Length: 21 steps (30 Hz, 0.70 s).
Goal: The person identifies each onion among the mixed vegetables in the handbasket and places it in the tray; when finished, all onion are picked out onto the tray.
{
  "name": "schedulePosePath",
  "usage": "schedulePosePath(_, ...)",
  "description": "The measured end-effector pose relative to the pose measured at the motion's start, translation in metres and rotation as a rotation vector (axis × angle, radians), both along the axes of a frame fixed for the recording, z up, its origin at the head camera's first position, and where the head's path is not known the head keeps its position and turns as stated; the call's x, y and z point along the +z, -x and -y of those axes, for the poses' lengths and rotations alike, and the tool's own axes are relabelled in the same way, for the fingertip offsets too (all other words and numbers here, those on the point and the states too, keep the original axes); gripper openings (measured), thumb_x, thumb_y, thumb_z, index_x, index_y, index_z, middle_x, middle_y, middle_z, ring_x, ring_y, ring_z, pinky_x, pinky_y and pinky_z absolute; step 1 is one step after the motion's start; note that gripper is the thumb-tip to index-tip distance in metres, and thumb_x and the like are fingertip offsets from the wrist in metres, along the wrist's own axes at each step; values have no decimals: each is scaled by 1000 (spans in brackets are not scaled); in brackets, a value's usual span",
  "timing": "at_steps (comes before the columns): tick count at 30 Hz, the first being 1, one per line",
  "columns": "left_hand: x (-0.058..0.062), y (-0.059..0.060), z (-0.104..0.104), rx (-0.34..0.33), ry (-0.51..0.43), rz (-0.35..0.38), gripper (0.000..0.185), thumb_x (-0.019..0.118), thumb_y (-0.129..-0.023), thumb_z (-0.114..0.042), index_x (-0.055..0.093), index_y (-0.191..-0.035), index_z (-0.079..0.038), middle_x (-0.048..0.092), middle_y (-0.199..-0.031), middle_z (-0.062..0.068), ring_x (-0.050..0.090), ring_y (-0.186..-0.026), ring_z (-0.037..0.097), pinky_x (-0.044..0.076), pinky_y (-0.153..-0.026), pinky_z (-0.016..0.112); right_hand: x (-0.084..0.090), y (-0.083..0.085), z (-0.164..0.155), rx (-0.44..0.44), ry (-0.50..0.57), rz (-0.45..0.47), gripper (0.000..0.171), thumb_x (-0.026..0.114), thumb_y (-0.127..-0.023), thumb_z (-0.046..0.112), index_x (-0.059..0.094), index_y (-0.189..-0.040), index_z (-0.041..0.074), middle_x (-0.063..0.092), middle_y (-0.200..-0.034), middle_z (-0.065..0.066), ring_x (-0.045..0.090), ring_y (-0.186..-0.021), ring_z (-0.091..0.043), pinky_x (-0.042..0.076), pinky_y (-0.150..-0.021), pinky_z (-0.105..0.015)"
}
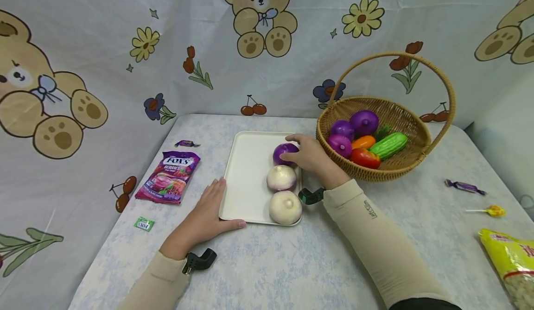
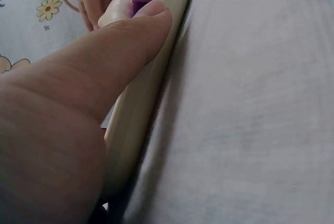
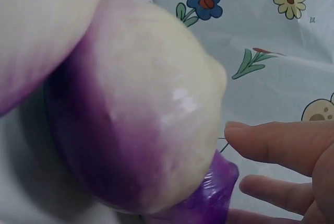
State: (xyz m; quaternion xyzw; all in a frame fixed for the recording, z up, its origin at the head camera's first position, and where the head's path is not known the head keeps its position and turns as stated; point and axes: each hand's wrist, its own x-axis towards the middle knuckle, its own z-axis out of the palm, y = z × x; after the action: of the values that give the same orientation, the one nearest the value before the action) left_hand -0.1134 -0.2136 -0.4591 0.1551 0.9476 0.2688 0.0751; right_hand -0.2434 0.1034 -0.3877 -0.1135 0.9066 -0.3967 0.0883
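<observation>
Fingers of the right hand (image 1: 310, 156) curl over a purple onion (image 1: 283, 152) at the far right of the white tray (image 1: 250, 171), while the left hand (image 1: 208, 215) lies flat with straight fingers against the tray's near left rim. Two white-and-purple onions (image 1: 282, 178) already sit in a row near the purple one, so the tray looks partly filled, with more purple ones left in the wicker basket (image 1: 410, 161) just to the right. A candy bag (image 1: 168, 176) lies left, sweets far right, nothing blocking.
</observation>
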Motion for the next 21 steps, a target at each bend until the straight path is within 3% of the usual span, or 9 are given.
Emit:
schedulePosePath(8, -1, 0, 1, -1, 2, -5, 141, 71, -76, -86, 9, -167, 2, 9, -174, 16, -1, -159, 31, 4, -127, 50, 15, -9, 1, 21, 88, -26, 65, 78, -97, 29, 54, -152, 4, 50, -155, -22, 44, -143, -42, 37, -117, -53)
schedulePosePath(21, 0, -1, 1, 3, -7, 1, 139, 73, -77, -83, 9, -167, 1, 9, -174, 16, -1, -159, 30, 4, -127, 50, 44, -24, -4, 40, 206, -93, 58, 79, -97, 23, 58, -146, 0, 58, -147, -18, 53, -137, -36, 41, -115, -45)
